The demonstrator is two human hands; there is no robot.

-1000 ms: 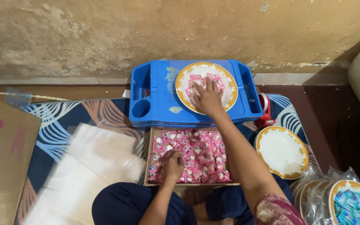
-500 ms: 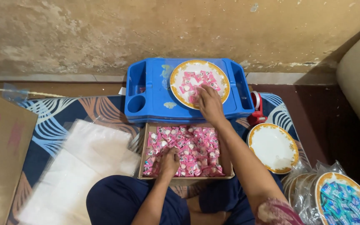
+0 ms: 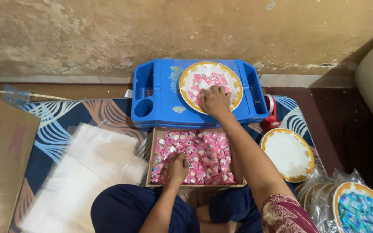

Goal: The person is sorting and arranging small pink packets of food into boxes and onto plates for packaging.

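- Right hand lies palm-down, fingers spread, on pink wrapped candies in the white round plate with gold rim; whether it pinches any, I cannot tell.
- That plate sits at 12 o'clock on the blue plastic folding tray surface, raised for easy reach.
- Left hand is clenched into the shallow cardboard box of pink candies at 6 o'clock, apparently gathering a fistful.
- Empty matching gold-rimmed plate waits at 3 o'clock on the patterned floor mat.
- Clear plastic bags lie at 8 o'clock.

Soft, even light (left edge blurred), right corner shadowed.
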